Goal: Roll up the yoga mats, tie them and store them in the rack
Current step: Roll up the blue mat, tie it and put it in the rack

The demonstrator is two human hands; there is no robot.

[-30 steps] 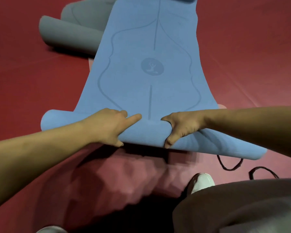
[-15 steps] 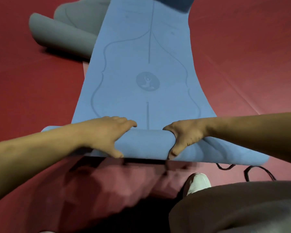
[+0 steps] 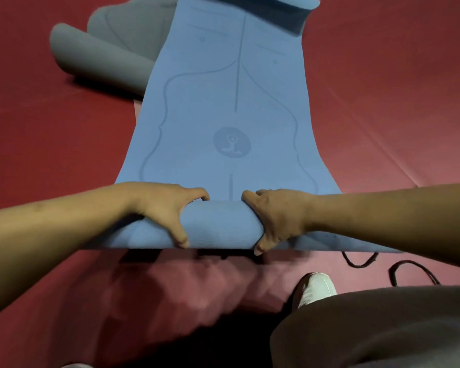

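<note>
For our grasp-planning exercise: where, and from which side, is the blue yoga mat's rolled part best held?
Hold the blue yoga mat's rolled part near its middle, coming from above on the near side, as the left hand and right hand do: fingers over the top, thumbs on the near face. It is a wide cylinder lying crosswise, so two spaced grips likely roll it evenly.

The floor is red all over and looks smooth. Thin lines run across it on the right side. It looks paler and pinker lower down, and a dark shadow sits at the bottom
</note>
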